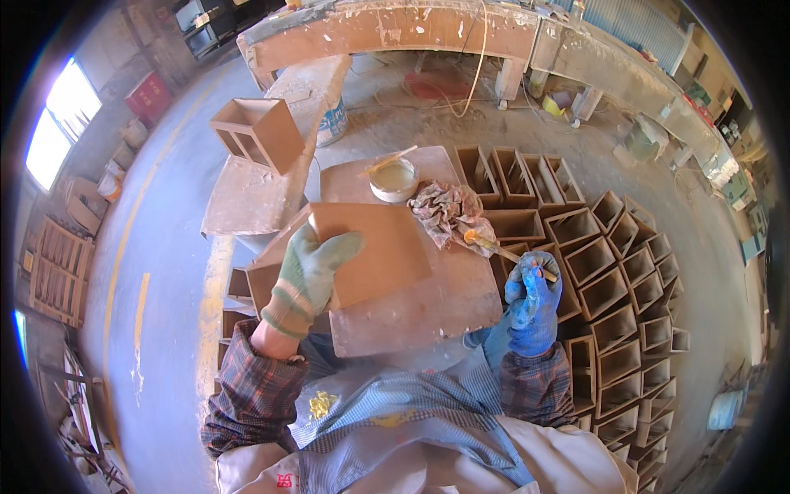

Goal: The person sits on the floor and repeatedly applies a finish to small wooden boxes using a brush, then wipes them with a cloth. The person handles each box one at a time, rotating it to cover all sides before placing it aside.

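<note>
My left hand (306, 272), in a pale green and beige knitted glove, grips a brown fibreboard box (378, 257) with the thumb over its broad flat face. The box is tilted above a worn work board (424, 317) in front of me. My right hand (535, 298), in a blue glove, is closed around the handle of a thin brush (495, 247). Its yellowish tip points left, near a crumpled stained rag (448, 212) and apart from the box. Beyond the box stands a round tub (394, 179) of pale paste, with a stick (390, 160) across its rim.
Many open brown boxes (594, 259) are packed on the floor to the right. A divided box (259, 133) stands on a plank bench (247, 198) at the far left, beside a blue-and-white bucket (332, 123). A long workbench (387, 31) crosses the back.
</note>
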Action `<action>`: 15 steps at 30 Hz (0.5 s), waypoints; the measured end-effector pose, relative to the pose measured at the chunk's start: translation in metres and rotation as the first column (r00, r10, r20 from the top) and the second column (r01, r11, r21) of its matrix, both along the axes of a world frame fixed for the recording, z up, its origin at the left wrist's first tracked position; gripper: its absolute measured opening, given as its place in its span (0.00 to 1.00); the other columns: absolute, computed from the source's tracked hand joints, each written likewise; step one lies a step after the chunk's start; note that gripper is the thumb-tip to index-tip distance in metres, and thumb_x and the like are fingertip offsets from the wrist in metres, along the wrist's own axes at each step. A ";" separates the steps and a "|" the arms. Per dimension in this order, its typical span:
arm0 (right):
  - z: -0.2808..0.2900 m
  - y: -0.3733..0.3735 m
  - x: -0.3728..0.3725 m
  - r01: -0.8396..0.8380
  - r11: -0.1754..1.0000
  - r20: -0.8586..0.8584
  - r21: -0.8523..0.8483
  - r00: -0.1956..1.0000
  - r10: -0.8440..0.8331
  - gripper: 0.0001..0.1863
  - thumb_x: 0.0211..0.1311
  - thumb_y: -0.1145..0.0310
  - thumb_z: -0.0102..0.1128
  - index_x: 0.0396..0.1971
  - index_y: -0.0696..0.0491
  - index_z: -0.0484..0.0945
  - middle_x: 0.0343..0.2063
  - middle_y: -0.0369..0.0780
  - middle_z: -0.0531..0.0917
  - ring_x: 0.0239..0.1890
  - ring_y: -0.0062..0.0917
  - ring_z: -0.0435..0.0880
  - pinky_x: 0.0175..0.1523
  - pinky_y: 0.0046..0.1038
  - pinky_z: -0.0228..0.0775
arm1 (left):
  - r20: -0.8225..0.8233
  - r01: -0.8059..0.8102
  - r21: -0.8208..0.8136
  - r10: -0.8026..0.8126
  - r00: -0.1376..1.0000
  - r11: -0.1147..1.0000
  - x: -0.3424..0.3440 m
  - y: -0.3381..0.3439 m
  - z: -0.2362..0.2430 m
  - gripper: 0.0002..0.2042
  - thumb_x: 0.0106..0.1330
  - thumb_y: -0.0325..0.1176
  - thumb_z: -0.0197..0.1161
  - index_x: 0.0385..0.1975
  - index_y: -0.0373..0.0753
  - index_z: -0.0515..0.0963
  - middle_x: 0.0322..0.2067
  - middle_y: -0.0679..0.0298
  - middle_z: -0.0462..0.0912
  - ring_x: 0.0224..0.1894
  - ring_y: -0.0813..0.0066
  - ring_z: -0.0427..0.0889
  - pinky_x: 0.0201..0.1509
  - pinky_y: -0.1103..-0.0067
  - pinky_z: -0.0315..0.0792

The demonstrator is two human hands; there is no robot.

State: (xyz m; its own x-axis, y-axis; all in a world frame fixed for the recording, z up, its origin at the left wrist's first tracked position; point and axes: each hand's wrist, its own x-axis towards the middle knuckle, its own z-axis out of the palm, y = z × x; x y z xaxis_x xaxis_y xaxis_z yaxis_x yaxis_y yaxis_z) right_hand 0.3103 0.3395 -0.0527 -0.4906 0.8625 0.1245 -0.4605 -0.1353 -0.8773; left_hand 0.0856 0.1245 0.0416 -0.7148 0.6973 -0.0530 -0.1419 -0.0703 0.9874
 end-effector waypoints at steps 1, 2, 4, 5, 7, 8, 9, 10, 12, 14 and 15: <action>-0.001 0.000 0.002 -0.005 1.000 0.022 -0.017 1.000 0.006 0.09 0.69 0.63 0.63 0.38 0.53 0.78 0.21 0.32 0.77 0.19 0.14 0.71 0.23 0.17 0.62 | -0.032 -0.010 -0.026 0.009 0.999 1.000 -0.003 0.004 -0.004 0.11 0.64 0.29 0.64 0.45 0.34 0.80 0.38 0.67 0.84 0.38 0.80 0.80 0.45 0.80 0.75; -0.002 -0.001 0.004 -0.008 0.999 0.045 -0.036 0.999 0.009 0.08 0.70 0.64 0.62 0.38 0.53 0.78 0.21 0.32 0.77 0.19 0.13 0.71 0.23 0.16 0.62 | -0.065 -0.005 -0.058 0.001 0.998 0.998 -0.006 0.009 -0.009 0.11 0.64 0.29 0.64 0.45 0.34 0.80 0.37 0.68 0.83 0.38 0.81 0.80 0.44 0.80 0.75; -0.004 0.000 0.008 -0.024 0.998 0.078 -0.059 0.997 0.028 0.06 0.70 0.67 0.61 0.39 0.52 0.78 0.20 0.30 0.76 0.19 0.12 0.70 0.23 0.14 0.60 | -0.126 0.008 -0.048 -0.014 0.992 0.999 -0.013 0.019 -0.020 0.10 0.64 0.29 0.64 0.43 0.33 0.80 0.34 0.70 0.82 0.36 0.83 0.78 0.41 0.81 0.74; -0.006 0.001 0.010 -0.027 0.999 0.052 -0.045 0.998 0.030 0.05 0.71 0.67 0.61 0.39 0.52 0.78 0.21 0.30 0.76 0.19 0.12 0.70 0.23 0.14 0.60 | -0.141 0.020 -0.117 -0.036 0.989 0.993 -0.017 0.027 -0.027 0.11 0.64 0.30 0.64 0.43 0.33 0.80 0.34 0.67 0.83 0.36 0.80 0.80 0.41 0.79 0.75; -0.011 0.005 0.011 -0.036 0.999 -0.003 -0.014 0.999 0.036 0.05 0.71 0.67 0.60 0.39 0.53 0.78 0.22 0.31 0.77 0.18 0.12 0.70 0.23 0.14 0.60 | -0.195 0.063 -0.158 -0.094 0.976 0.985 -0.024 0.047 -0.043 0.12 0.63 0.32 0.64 0.42 0.32 0.80 0.34 0.61 0.85 0.35 0.72 0.84 0.41 0.76 0.77; -0.013 0.009 0.012 -0.040 0.997 -0.005 -0.067 0.999 0.040 0.06 0.71 0.67 0.60 0.40 0.53 0.79 0.23 0.31 0.78 0.18 0.13 0.69 0.23 0.15 0.60 | -0.287 0.053 -0.345 -0.159 0.945 0.937 -0.026 0.059 -0.052 0.14 0.62 0.34 0.64 0.43 0.31 0.80 0.35 0.56 0.86 0.37 0.65 0.85 0.42 0.74 0.77; -0.016 0.014 0.011 -0.041 0.992 -0.010 -0.117 0.999 0.041 0.06 0.71 0.67 0.60 0.41 0.53 0.80 0.23 0.32 0.79 0.18 0.13 0.69 0.23 0.15 0.60 | -0.377 0.024 -0.496 -0.241 0.894 0.868 -0.026 0.073 -0.062 0.16 0.61 0.36 0.65 0.43 0.31 0.80 0.36 0.51 0.86 0.38 0.58 0.86 0.42 0.71 0.78; -0.019 0.019 0.012 -0.032 0.986 -0.017 -0.164 0.999 0.030 0.07 0.71 0.67 0.60 0.42 0.54 0.80 0.24 0.32 0.80 0.18 0.13 0.69 0.23 0.16 0.61 | -0.451 -0.026 -0.624 -0.332 0.828 0.781 -0.026 0.084 -0.071 0.17 0.61 0.37 0.65 0.43 0.30 0.81 0.37 0.46 0.87 0.40 0.51 0.87 0.43 0.68 0.78; -0.025 0.026 0.012 -0.045 0.961 -0.049 -0.272 0.998 0.033 0.09 0.72 0.67 0.59 0.44 0.54 0.81 0.25 0.33 0.81 0.17 0.14 0.68 0.23 0.16 0.62 | -0.482 -0.033 -0.758 -0.525 0.701 0.652 -0.022 0.100 -0.085 0.21 0.59 0.41 0.65 0.45 0.29 0.81 0.40 0.40 0.85 0.45 0.43 0.85 0.47 0.65 0.78; -0.030 0.031 0.011 -0.071 0.919 -0.096 -0.389 0.995 0.036 0.11 0.72 0.68 0.58 0.48 0.55 0.82 0.26 0.34 0.82 0.17 0.15 0.67 0.23 0.17 0.63 | -0.412 -0.050 -0.818 -0.524 0.746 0.572 -0.014 0.110 -0.092 0.24 0.61 0.47 0.63 0.45 0.28 0.81 0.43 0.38 0.85 0.49 0.40 0.84 0.52 0.63 0.77; -0.031 0.032 0.010 -0.093 0.920 -0.102 -0.381 0.993 0.058 0.11 0.72 0.68 0.58 0.49 0.55 0.82 0.26 0.34 0.82 0.17 0.14 0.68 0.23 0.17 0.62 | -0.360 0.011 -0.804 -0.501 0.787 0.594 -0.011 0.114 -0.091 0.26 0.62 0.48 0.63 0.46 0.28 0.80 0.43 0.38 0.85 0.50 0.40 0.84 0.53 0.62 0.77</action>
State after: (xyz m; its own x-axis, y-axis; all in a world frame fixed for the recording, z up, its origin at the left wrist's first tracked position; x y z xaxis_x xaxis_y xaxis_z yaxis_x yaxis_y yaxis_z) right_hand 0.3207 0.3715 -0.0840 -0.5587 0.8130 -0.1641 -0.5076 -0.4916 -0.7076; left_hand 0.0748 0.2381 -0.0492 -0.5878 0.7392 -0.3288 0.4967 0.6505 0.5745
